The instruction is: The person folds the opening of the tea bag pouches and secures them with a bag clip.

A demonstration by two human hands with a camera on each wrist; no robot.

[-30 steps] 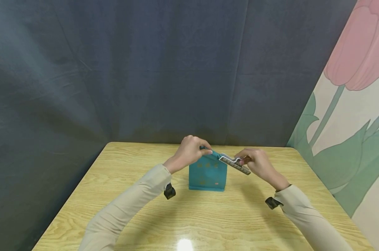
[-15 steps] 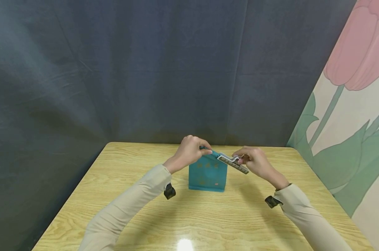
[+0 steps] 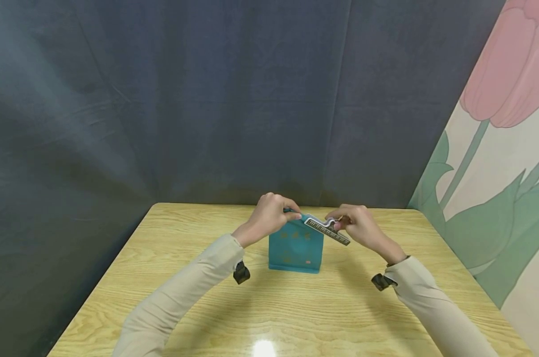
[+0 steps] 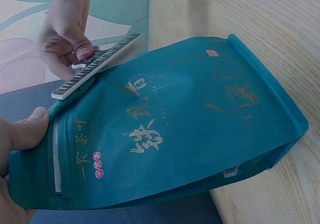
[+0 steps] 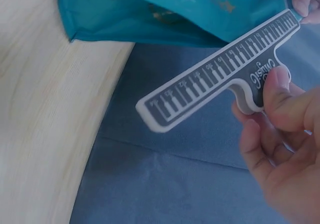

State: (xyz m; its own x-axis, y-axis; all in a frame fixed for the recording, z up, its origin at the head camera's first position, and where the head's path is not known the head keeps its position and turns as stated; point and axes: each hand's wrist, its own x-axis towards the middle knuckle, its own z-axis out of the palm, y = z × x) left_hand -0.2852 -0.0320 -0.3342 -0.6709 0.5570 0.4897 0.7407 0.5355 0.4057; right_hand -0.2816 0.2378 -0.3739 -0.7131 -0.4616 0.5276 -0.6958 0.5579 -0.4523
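A teal tea bag (image 3: pixel 295 248) with gold lettering stands upright on the table. My left hand (image 3: pixel 271 213) pinches its folded top edge, and in the left wrist view the thumb presses beside the bag's pale seal strip (image 4: pixel 56 156). In my right hand (image 3: pixel 360 225) is a long black-and-white clip (image 3: pixel 326 231) printed with piano keys and the word "Music". Thumb and fingers squeeze its handle (image 5: pixel 262 82). The clip slants down to the right, its upper end overlapping the bag's top corner close to the left fingertips.
The light wood table (image 3: pixel 198 297) ends at a dark curtain (image 3: pixel 242 109) behind the bag. A wall with painted tulips (image 3: pixel 497 198) borders the right side. Each wrist carries a small black camera, such as the left one (image 3: pixel 241 272).
My right hand has moved left and slightly up with the clip, bringing the clip further over the bag's top corner. The left hand and the bag hold their place.
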